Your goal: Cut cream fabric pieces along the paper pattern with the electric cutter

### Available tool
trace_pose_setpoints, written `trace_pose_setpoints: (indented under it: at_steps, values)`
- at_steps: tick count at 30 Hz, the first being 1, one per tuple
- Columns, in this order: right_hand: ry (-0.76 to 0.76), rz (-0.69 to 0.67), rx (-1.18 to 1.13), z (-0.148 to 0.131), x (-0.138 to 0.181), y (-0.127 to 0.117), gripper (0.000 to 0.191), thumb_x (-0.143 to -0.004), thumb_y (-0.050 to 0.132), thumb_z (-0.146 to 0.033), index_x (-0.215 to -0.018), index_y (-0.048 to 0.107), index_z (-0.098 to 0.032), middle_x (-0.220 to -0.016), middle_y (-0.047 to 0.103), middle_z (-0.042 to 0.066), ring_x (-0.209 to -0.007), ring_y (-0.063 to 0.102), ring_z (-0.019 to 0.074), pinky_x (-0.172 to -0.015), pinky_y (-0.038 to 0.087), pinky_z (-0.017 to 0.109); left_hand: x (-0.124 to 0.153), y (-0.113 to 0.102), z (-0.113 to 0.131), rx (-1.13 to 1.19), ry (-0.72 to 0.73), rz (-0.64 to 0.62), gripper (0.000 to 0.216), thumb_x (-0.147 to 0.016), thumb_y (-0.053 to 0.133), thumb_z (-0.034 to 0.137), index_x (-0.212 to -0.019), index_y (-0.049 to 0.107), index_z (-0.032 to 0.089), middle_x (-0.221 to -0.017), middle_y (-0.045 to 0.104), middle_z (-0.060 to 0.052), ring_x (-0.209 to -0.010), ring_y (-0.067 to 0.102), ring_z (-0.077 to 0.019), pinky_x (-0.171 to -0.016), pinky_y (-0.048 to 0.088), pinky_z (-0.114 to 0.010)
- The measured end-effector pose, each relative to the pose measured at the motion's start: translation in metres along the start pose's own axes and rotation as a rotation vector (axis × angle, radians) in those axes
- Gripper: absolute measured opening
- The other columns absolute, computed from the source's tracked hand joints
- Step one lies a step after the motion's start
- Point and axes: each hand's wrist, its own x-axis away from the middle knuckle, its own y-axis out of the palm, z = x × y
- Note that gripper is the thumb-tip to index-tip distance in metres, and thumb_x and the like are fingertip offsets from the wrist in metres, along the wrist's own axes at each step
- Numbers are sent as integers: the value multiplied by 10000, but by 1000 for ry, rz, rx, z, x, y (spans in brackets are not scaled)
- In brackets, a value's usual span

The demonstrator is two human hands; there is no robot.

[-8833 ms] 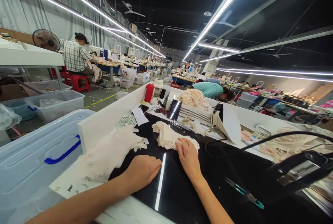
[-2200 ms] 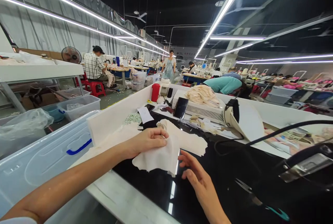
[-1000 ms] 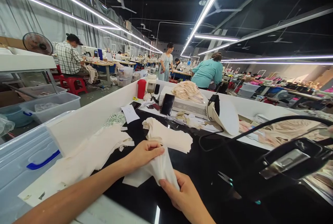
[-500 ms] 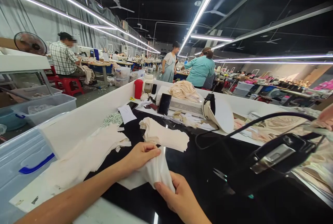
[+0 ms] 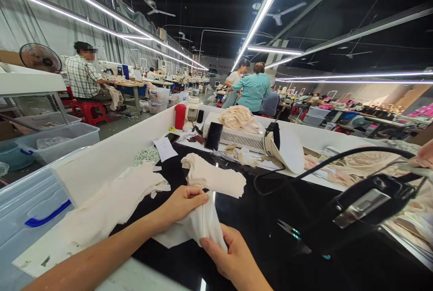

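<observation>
Head view: left hand (image 5: 182, 200) pinches the far end of the cream fabric piece (image 5: 203, 224); right hand (image 5: 237, 261) grips its near end.

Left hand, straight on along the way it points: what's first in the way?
Likely the stack of cut pieces, just past the left hand, which pinches the fabric piece along with the right hand. Depth is unclear, so it might pass above the stack.
</observation>
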Motion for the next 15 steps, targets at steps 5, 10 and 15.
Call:
trace_pose_setpoints:
  at_steps: [5,10,15]
  values:
    - [5,10,-7,0,0,2,688,-874,840,-856,-818,578,-222,-666,365,-66,-576,301,92,-495,204,241,1,0,2,2,-1,1,684,-822,864,830,-787,671,175,-718,554,13,-703,424,-143,-652,306,-283]
    - [-1,8,20,2,-1,0,680,-886,835,-842,-812,560,-224,-671,376,-61,-585,270,90,-504,189,252,1,0,-1,-3,1,3,660,-840,871,800,-793,695,166,-718,571,9,-707,452,-147,-649,329,-277]
    - [6,-11,25,3,-1,-1,643,-909,823,-810,-830,572,-223,-696,377,-54,-628,295,109,-534,213,258,1,-1,1,-19,8,4,654,-855,867,792,-786,694,165,-718,561,8,-710,448,-148,-654,340,-279]
